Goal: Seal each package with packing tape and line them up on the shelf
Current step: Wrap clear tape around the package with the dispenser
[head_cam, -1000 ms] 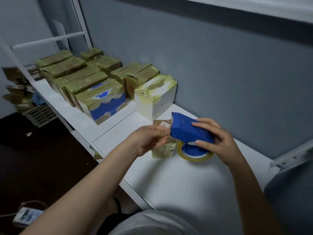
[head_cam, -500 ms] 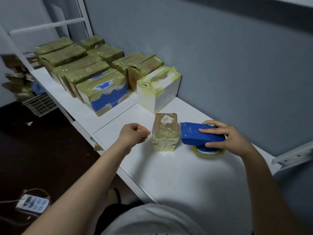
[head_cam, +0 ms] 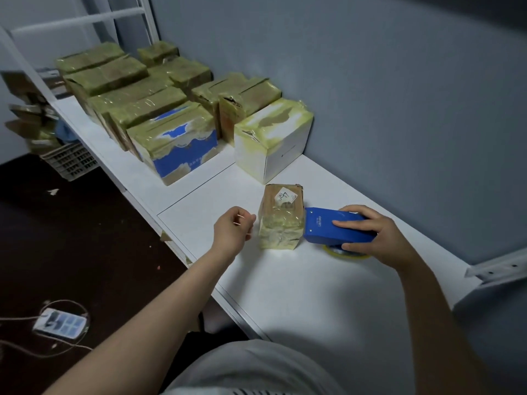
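A small brown package wrapped in shiny tape stands on the white shelf, with a white label on its top. Just left of it hovers my left hand, fingers loosely curled, holding nothing and a short gap away from the package. My right hand grips the blue tape dispenser, which rests on the shelf right beside the package with its yellowish tape roll underneath.
Several taped packages line the shelf at the back left, ending with a white box near the grey wall. A crate and a power strip lie on the dark floor. A white bracket juts out at right.
My right hand lowered the dispenser from over the package down onto the shelf at its right. My left hand let go of the package and drew back to the left.
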